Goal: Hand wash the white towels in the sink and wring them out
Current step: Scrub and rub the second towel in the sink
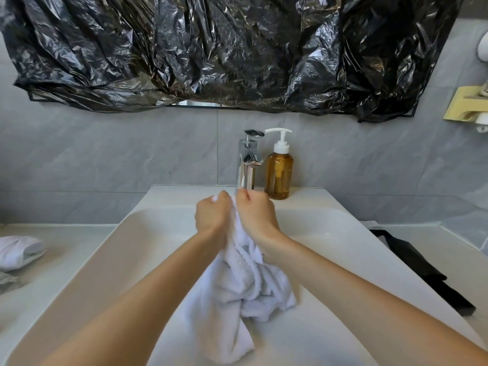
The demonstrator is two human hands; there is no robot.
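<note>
Left to right. On the counter [66, 260] at far left I see a second white cloth [19, 250], bunched and lying well apart from the sink [343, 233]; whether it is washed I cannot tell. Over the basin, my left hand [212, 216] and right hand [254, 213] are both clenched on the upper end of one white towel [237, 299], knuckles nearly touching just below the tap [249, 159]. The rest of the towel hangs down into the basin, bunched and twisted. No water is seen running. A soap bottle [278, 170] stands beside the tap; a black strap [422, 273] lies on the right rim. I judge this to be rubbing or early wringing; the towel is not yet wrung out.
</note>
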